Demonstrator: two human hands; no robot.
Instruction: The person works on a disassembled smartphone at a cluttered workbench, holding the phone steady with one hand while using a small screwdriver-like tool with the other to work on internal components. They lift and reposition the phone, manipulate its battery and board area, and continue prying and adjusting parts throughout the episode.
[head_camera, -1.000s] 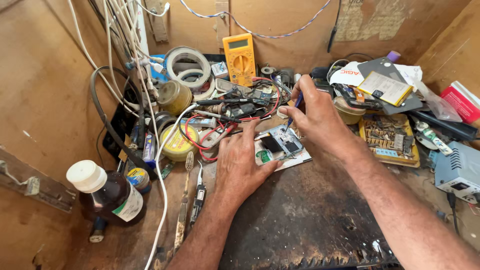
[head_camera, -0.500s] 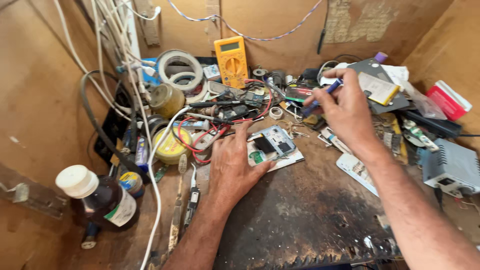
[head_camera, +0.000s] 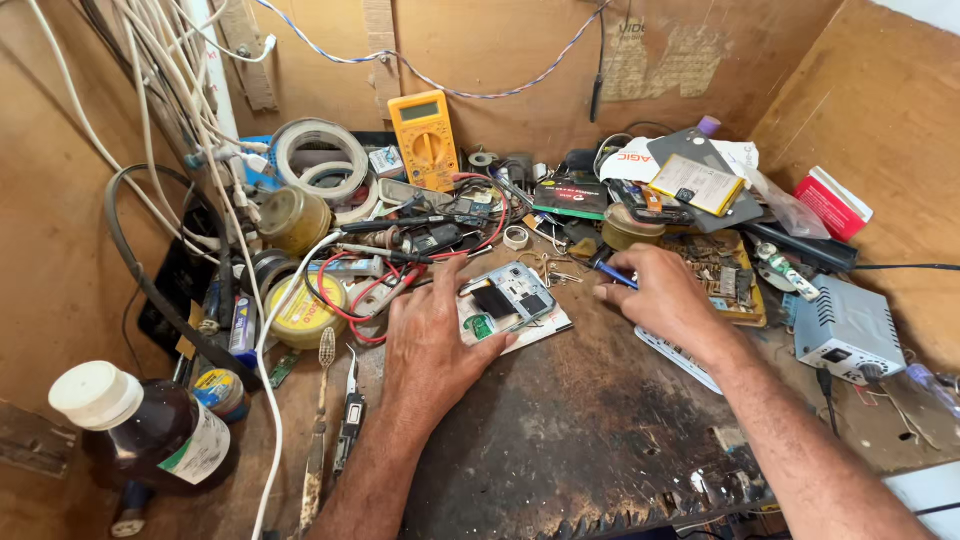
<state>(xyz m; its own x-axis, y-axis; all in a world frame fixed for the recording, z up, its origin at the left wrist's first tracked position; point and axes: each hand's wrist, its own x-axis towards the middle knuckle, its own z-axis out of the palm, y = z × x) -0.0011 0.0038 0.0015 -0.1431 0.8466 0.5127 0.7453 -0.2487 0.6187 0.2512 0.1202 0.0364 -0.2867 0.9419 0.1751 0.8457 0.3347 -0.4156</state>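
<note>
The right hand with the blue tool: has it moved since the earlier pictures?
Yes. The right hand has come back from the clutter near the yellow multimeter toward the person, now beside the opened phone.

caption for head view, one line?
Left hand pins an opened phone on a cluttered bench; right hand grips a blue tool.

The multimeter (head_camera: 426, 138) is yellow-orange with a grey screen. The bottle (head_camera: 160, 430) is dark brown with a white cap and a white-and-green label. Red wires (head_camera: 345, 300) loop beside a yellow tin (head_camera: 305, 312). The opened phone (head_camera: 508, 297) is silver-grey with a black block and a green part. The tool (head_camera: 615, 277) in the right hand (head_camera: 665, 295) is blue. The tape rolls (head_camera: 322, 160) are off-white. The box (head_camera: 832, 205) is red and white, the power unit (head_camera: 848, 328) pale grey. The bench (head_camera: 560, 440) is dark, mottled black-brown; the walls are plain brown board.
</note>
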